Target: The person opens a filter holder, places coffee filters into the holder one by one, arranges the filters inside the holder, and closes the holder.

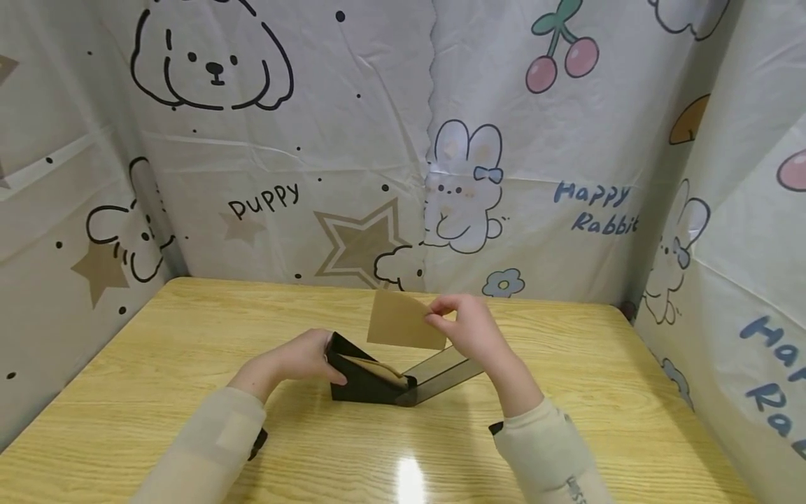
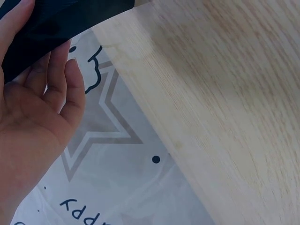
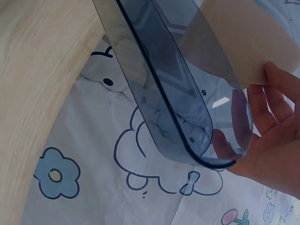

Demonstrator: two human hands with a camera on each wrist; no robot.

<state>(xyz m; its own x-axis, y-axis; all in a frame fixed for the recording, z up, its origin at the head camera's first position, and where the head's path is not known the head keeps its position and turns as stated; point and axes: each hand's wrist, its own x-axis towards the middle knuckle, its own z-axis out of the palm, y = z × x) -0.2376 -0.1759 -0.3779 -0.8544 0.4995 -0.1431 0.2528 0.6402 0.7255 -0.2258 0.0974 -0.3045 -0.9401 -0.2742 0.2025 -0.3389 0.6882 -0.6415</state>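
Observation:
My left hand (image 1: 302, 353) grips the left end of a black case (image 1: 362, 390), thumb in front and fingers behind. Inside the case stand brown paper sheets (image 1: 376, 367). Its clear, smoky lid (image 1: 448, 378) is swung open to the right. Above the lid, my right hand (image 1: 471, 327) pinches one brown sheet (image 1: 403, 323) by its right edge between thumb and fingers. In the left wrist view, fingers lie along the dark case (image 2: 70, 21). The right wrist view has the see-through lid (image 3: 159, 93) in front of part of the hand and the sheet (image 3: 234, 42).
Case and hands are over a pale wooden table (image 1: 189, 329). A white printed curtain (image 1: 352, 140) with cartoon animals stands behind the table and along both sides. Each forearm wears a light sleeve (image 1: 208, 441) with a dark strap piece at the wrist.

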